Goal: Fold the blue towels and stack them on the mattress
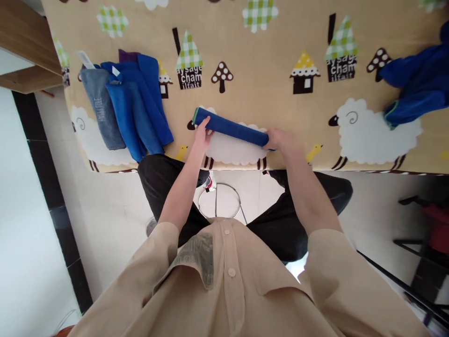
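Note:
A blue cloth (235,129), folded into a long narrow strip with a green edge at its left end, lies slantwise before me on the patterned tablecloth. Around its left end my left hand (203,133) is closed, thumb on top and fingers underneath. My right hand (277,139) grips the opposite end, slightly blurred, with its fingers partly hidden. To the left, several folded cloths lie side by side: a grey one (101,105) with a white tag and blue ones (140,100). A crumpled blue cloth (417,79) with a green edge rests at the far right.
The beige tablecloth (259,61) has printed sheep, houses and mushrooms, and its front edge runs just above my knees. Wooden furniture (31,42) stands beyond the left edge. Under the table is a round metal ring (220,200). Black metal bars (389,281) show at lower right.

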A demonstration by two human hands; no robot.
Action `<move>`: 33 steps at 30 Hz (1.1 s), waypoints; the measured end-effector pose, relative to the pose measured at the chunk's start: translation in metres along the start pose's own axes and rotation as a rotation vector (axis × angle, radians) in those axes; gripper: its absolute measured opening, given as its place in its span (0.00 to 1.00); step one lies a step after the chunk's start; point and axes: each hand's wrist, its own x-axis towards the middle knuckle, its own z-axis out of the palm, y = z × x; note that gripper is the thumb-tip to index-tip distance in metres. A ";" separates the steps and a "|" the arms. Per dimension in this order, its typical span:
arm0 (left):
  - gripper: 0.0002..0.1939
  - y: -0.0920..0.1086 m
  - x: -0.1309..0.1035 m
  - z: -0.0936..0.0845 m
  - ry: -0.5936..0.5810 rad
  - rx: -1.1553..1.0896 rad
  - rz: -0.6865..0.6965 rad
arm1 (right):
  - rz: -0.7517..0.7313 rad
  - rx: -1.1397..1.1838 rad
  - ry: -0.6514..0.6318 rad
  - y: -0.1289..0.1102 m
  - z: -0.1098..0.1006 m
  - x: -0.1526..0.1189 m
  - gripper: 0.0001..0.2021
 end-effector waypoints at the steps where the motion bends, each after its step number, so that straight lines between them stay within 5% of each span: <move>1: 0.15 0.008 -0.004 0.002 -0.031 0.007 0.006 | 0.016 -0.016 -0.008 -0.006 0.003 -0.005 0.12; 7: 0.10 0.085 -0.047 0.024 -0.248 0.136 0.146 | -0.064 0.088 0.115 -0.056 0.015 -0.019 0.10; 12: 0.02 0.155 -0.094 0.036 -0.565 0.399 0.412 | -0.081 0.508 0.265 -0.134 0.030 -0.014 0.09; 17: 0.07 0.199 -0.133 0.032 -0.523 0.607 0.549 | -0.228 0.824 0.339 -0.230 0.046 0.001 0.16; 20: 0.06 0.210 -0.134 0.012 -0.487 0.618 0.539 | -0.298 0.887 0.278 -0.278 0.042 0.005 0.20; 24: 0.04 0.209 -0.097 -0.029 -0.081 0.494 0.480 | -0.402 0.924 0.174 -0.320 0.024 0.004 0.25; 28: 0.08 0.204 -0.065 -0.052 -0.198 0.579 0.490 | -0.428 0.947 0.143 -0.337 0.014 0.004 0.28; 33: 0.05 0.206 -0.085 -0.044 -0.234 0.574 0.392 | -0.441 0.947 0.114 -0.339 0.022 0.012 0.30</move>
